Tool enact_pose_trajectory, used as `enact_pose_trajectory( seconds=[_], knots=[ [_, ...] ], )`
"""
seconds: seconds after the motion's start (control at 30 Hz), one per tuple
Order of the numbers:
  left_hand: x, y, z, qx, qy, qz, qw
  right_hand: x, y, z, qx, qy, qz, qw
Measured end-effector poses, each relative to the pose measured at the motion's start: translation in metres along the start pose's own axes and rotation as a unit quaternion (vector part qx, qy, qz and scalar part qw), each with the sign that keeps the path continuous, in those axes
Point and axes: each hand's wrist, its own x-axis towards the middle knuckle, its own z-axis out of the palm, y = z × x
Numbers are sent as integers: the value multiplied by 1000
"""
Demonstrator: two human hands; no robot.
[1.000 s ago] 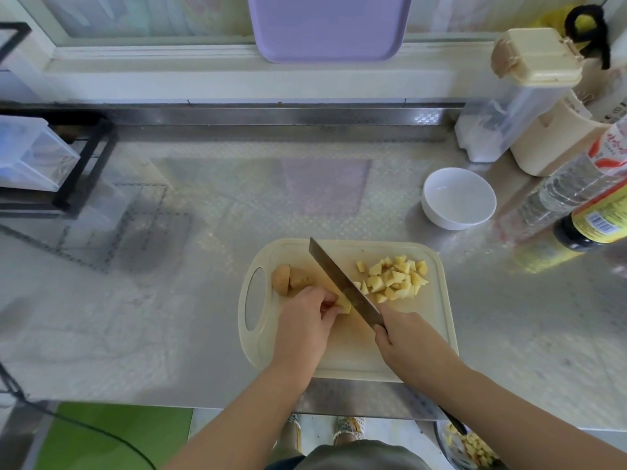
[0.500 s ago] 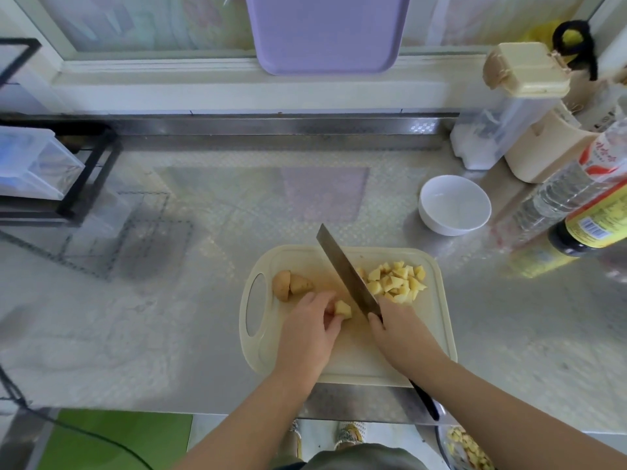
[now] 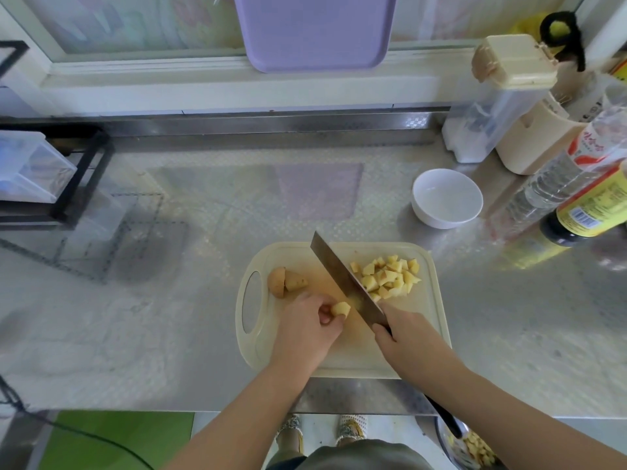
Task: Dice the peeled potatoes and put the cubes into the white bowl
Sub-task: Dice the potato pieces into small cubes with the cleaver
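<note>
On the cream cutting board [image 3: 353, 354] my left hand [image 3: 307, 329] pinches a small potato piece [image 3: 340, 309] with curled fingers. My right hand [image 3: 409, 340] grips the handle of a cleaver [image 3: 342, 279], whose blade runs diagonally across the board just right of that piece. A pile of several potato cubes [image 3: 390, 276] lies right of the blade. Two larger potato chunks [image 3: 285, 283] sit near the board's handle hole. The white bowl [image 3: 447, 197] stands beyond the board to the right, with nothing in it.
Bottles [image 3: 583, 205] and cream containers [image 3: 505, 96] crowd the counter's right back corner. A black rack with clear boxes [image 3: 37, 174] stands at the left. A purple tray [image 3: 315, 32] leans on the window sill. A metal bowl with scraps [image 3: 471, 446] sits below the counter edge.
The blade has moved slightly right off the held piece, and the piece in my left fingers now shows as a small separate chunk. The camera view shifted downward a little.
</note>
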Motion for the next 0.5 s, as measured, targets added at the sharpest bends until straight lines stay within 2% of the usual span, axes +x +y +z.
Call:
enact_pose_trajectory(
  seconds=[0.23,0.5],
  knots=[
    [-7,0,7,-22,38,-21,999,-4,-2,5,0,-12,2,1000],
    [-6,1,8,-6,40,-19,999,0,-2,9,-26,-4,-7,1000]
  ],
)
